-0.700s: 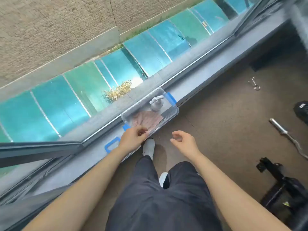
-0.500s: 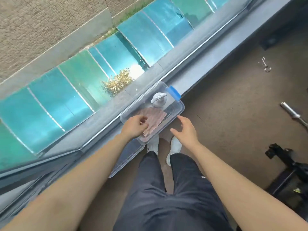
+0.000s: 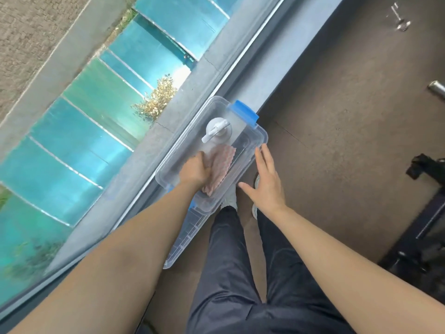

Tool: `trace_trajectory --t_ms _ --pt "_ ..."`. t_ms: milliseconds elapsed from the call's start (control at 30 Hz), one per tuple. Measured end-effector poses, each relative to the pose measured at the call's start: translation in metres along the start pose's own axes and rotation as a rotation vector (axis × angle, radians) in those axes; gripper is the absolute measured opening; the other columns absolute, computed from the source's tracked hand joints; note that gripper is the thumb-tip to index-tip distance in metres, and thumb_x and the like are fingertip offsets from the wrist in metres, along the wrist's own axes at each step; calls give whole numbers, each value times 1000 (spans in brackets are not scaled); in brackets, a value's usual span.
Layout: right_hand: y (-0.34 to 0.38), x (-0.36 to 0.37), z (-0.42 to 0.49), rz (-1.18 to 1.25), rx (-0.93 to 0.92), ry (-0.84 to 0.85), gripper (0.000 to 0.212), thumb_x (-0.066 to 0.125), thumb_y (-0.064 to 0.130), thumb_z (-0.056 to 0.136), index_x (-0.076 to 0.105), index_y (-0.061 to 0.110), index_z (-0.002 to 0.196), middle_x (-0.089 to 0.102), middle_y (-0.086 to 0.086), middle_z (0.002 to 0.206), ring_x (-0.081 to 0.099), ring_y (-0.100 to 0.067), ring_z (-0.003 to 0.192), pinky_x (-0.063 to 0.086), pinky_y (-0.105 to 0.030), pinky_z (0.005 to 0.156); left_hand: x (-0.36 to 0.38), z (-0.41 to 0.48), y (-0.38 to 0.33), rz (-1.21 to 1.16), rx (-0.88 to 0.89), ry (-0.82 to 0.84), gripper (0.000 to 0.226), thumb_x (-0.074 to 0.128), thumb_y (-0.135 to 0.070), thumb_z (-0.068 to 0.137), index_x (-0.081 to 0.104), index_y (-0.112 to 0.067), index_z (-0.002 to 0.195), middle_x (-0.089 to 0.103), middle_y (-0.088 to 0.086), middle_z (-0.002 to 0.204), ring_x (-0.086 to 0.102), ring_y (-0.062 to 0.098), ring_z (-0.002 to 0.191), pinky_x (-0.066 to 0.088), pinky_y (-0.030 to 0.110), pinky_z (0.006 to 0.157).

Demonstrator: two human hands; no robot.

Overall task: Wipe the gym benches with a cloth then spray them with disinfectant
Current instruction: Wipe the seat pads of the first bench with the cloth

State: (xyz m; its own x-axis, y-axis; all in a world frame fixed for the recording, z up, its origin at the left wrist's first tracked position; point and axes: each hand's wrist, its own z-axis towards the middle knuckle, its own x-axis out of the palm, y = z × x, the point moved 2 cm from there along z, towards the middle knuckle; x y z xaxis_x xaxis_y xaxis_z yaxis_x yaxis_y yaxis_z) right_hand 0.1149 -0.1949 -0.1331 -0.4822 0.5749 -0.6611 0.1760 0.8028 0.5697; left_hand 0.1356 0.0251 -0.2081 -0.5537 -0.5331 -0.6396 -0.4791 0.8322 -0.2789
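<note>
Left hand [image 3: 196, 171] curled on cloth [image 3: 222, 162]; right hand [image 3: 266, 182] flat, fingers straight

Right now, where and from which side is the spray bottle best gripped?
Probably the neck of the spray bottle, under its white head, from above with the right hand. The bottle stands upright, the walls of the clear box block the sides, and the left hand grips the cloth beside it.

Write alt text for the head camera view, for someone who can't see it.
A person's left hand grips a pink cloth inside a clear plastic box on a window ledge, next to a white-topped spray bottle. The open right hand is beside the box's rim.
</note>
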Motion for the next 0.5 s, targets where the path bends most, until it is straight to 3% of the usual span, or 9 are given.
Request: trace_trajectory --t_ms 67,133,333,433,500 --pt "-1 -1 1 -8 -8 -4 107 80 30 87 5 28 163 -11 21 167 30 -22 150 40 -37 112 -2 -2 0 -25 11 -9 8 53 -19 92 58 -16 86 62 6 83 60 36 88 41 37 63" --pt "-1 -2 0 -2 -12 0 107 79 29 87 3 29 162 -13 22 167 31 -23 149 42 -39 112 -8 -7 -1 -73 16 -22 20 52 -16 88 48 -19 69 52 0 68 53 31 76 32 34 58" --pt "6 -15 -3 118 19 89 103 79 25 88 9 31 163 -13 28 165 46 -21 140 52 -38 104 -46 -56 -6 -220 172 -47 20 62 -30 84 56 -14 75 58 4 67 56 25 68 43 40 62" --pt "9 -37 -6 193 57 170 90 78 24 88 26 28 160 10 18 168 45 -18 138 43 -38 113 -65 -99 -15 -299 259 -67 14 69 -25 87 60 -21 78 62 -4 67 61 16 64 47 36 61" --pt "15 -56 -14 164 62 190 77 78 26 88 40 22 155 35 5 160 52 -18 128 44 -33 109 -73 -129 -24 -369 301 -50 10 69 -30 87 64 -21 84 66 -2 69 65 18 66 53 40 64"
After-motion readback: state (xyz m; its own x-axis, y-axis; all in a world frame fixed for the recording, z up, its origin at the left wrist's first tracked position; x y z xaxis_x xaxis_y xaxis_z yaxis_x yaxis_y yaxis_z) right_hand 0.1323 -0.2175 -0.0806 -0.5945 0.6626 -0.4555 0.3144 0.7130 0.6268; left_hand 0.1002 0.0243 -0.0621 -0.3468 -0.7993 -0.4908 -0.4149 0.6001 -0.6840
